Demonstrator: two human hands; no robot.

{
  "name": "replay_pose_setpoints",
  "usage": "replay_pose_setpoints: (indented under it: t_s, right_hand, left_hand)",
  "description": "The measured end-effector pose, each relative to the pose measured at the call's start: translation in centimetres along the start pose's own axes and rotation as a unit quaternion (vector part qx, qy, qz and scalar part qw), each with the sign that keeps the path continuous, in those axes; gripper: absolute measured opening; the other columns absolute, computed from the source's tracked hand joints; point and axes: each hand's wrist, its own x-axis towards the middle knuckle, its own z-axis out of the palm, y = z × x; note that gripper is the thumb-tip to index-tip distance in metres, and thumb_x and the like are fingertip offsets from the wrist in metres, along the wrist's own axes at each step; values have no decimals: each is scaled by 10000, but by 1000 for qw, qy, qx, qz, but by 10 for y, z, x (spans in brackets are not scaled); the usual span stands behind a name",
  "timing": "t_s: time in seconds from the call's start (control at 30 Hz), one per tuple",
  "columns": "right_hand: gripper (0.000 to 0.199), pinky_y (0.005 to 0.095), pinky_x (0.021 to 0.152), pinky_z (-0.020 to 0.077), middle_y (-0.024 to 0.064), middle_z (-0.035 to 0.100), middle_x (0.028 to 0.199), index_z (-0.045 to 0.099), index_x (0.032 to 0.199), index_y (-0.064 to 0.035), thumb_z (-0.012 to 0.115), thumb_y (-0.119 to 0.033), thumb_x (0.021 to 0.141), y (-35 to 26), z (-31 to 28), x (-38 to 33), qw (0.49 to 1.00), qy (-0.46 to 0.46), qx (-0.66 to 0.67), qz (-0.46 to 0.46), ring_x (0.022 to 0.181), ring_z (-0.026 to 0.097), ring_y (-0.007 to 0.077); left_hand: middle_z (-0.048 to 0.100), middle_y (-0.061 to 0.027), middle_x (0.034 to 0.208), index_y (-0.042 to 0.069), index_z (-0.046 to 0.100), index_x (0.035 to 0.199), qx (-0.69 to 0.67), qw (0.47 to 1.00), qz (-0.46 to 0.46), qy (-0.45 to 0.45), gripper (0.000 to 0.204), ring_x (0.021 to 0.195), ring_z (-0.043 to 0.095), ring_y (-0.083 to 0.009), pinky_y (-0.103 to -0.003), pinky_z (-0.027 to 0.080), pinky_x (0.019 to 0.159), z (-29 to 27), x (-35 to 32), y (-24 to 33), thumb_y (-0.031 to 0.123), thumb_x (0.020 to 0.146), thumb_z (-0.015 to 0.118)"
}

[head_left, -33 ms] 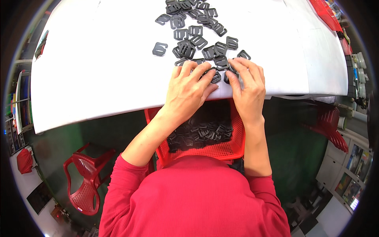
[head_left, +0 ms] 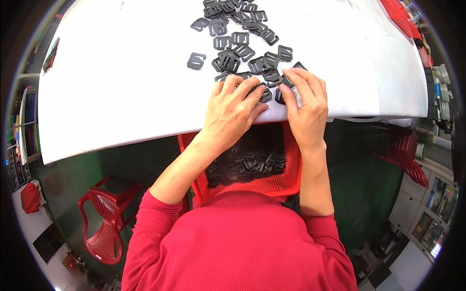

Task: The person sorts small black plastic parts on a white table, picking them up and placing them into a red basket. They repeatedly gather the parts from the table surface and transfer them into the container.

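Resting over the near end of a scatter of black buckles [head_left: 228, 60], the left hand [head_left: 230, 106] has its fingers bent and a little spread, its thumb reaching off to the right along the table [head_left: 121, 72]. Some buckles lie partly under those fingers, and one shows just beside the fingertips; whether the hand has hold of any, I cannot tell. The right hand [head_left: 308, 104] is curved and part open, thumb apart from the fingers, with dark buckles at the gap between them — touching or gripped, I cannot tell which.

The scatter runs from the hands up to the far edge of the view, thickest at the top, some pieces overlapping; one lies apart on the left. The table is white, and its near edge passes just below both hands. Below that edge, between the forearms, a red basket [head_left: 292, 167] holds many more black buckles. A red tray [head_left: 400, 17] sits at the table's far right. Dark red chairs stand on the green floor — one on the left [head_left: 104, 235], one on the right [head_left: 407, 150].
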Motion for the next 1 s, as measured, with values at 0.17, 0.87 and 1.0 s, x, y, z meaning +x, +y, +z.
replay_pose_setpoints:
  t_s: [0.17, 0.87, 1.0]
  right_hand:
    - [241, 383, 850, 468, 47, 675, 1048, 712, 1052, -85, 714, -80, 811, 11, -6, 12, 1000, -9, 13, 21, 987, 601, 260]
    - [187, 356, 789, 396, -42, 640, 919, 713, 911, -150, 772, -126, 735, -9, 17, 26, 996, -65, -36, -58, 925, 577, 181]
    - [213, 355, 800, 404, -39, 646, 969, 721, 947, -148, 774, -166, 741, -26, 45, 42, 993, -63, 21, -95, 957, 573, 186]
  left_hand:
    - [641, -25, 1139, 104, 695, 1122, -22, 999, -29, 33, 414, 963, 571, -252, -379, 461, 836, -5, -4, -3, 179, 728, 801]
    - [684, 17, 1075, 133, 752, 1028, 43, 995, -59, 67, 285, 863, 584, -211, -339, 467, 780, -29, -6, -41, 90, 747, 773]
    - [686, 34, 1091, 130, 747, 1030, 46, 998, -46, 27, 279, 884, 591, -215, -342, 458, 794, -29, -14, -40, 122, 752, 772]
